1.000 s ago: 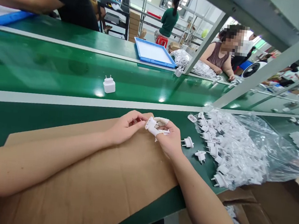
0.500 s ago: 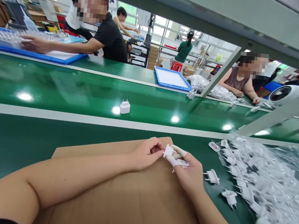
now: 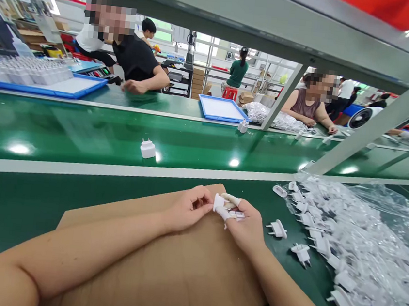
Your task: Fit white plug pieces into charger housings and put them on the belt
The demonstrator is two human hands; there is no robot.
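Note:
My right hand (image 3: 248, 225), with white finger cots on thumb and fingertip, grips a small white plug piece (image 3: 218, 202) by its body. Another white piece (image 3: 236, 215) shows in the same hand, nearer the palm. The closed fingertips of my left hand (image 3: 193, 209) meet the left side of the gripped plug piece; what lies between them is too small to make out. Both hands are above a brown cardboard sheet (image 3: 162, 275). Beside my right hand, two loose two-pin plug pieces (image 3: 277, 229) lie on the green table.
A heap of white plug pieces in clear plastic (image 3: 359, 247) spreads at right. One white charger (image 3: 148, 148) stands pins-up on the green belt (image 3: 82, 135). A metal post (image 3: 368, 126) slants across the right. Co-workers sit beyond, near blue trays (image 3: 222, 108).
The view has shifted, and the charger on the belt appears farther left. My hands keep their hold at the plug piece. The black-shirted co-worker's hand has left the tray of chargers.

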